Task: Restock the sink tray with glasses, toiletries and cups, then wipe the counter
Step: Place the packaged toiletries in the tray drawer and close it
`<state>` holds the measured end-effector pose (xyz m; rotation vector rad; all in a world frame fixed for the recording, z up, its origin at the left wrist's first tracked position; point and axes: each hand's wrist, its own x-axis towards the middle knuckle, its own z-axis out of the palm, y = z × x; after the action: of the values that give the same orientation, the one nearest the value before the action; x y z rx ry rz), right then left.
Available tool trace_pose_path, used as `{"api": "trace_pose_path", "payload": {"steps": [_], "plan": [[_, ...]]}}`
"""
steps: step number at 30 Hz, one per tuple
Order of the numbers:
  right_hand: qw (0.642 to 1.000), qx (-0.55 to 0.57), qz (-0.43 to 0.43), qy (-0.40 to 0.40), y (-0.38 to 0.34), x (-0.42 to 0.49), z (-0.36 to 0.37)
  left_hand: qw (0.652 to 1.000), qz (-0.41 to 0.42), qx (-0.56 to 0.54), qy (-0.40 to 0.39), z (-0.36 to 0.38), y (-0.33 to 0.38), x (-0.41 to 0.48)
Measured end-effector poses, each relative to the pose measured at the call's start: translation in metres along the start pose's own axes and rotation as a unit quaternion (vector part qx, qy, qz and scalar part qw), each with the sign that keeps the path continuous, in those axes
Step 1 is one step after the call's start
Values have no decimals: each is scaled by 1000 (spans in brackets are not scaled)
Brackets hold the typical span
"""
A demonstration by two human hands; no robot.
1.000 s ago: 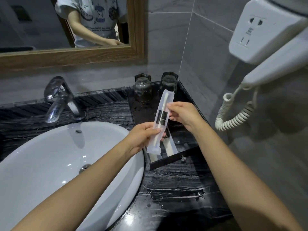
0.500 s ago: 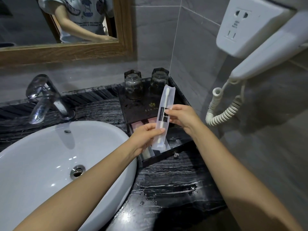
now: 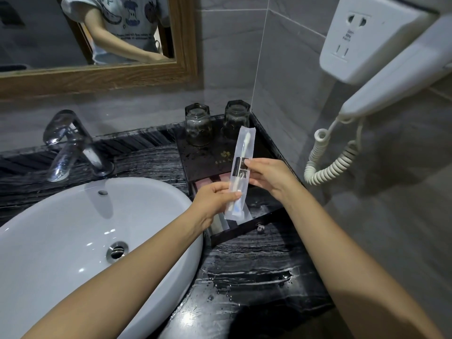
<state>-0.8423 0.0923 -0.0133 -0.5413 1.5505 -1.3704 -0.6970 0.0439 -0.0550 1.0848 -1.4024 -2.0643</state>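
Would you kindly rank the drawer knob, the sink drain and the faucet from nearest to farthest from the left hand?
From the left hand:
1. Drawer knob, just right of it, on the open drawer front.
2. Sink drain, lower left, in the basin.
3. Faucet, far left, behind the basin.

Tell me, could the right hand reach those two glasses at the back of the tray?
Probably yes: the right hand hovers just before the glasses, nothing between them, but it is holding the toothbrush packet.
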Motion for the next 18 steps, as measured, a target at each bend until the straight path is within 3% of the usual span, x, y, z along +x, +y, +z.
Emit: {"api": "trace_pose_path", "payload": {"steps": [7, 11, 15, 18], "plan": [[999, -6, 47, 8, 5, -5, 2, 1000, -8, -4, -5, 8, -7, 1], [999, -13, 31, 42, 5, -3, -4, 1000, -17, 5, -18, 7, -6, 2], [994, -65, 57, 67, 4, -1, -17, 998, 39, -13, 56, -10, 8, 14], [983, -126, 106, 83, 6, 0, -26, 975, 124, 107, 148, -27, 19, 33]]}}
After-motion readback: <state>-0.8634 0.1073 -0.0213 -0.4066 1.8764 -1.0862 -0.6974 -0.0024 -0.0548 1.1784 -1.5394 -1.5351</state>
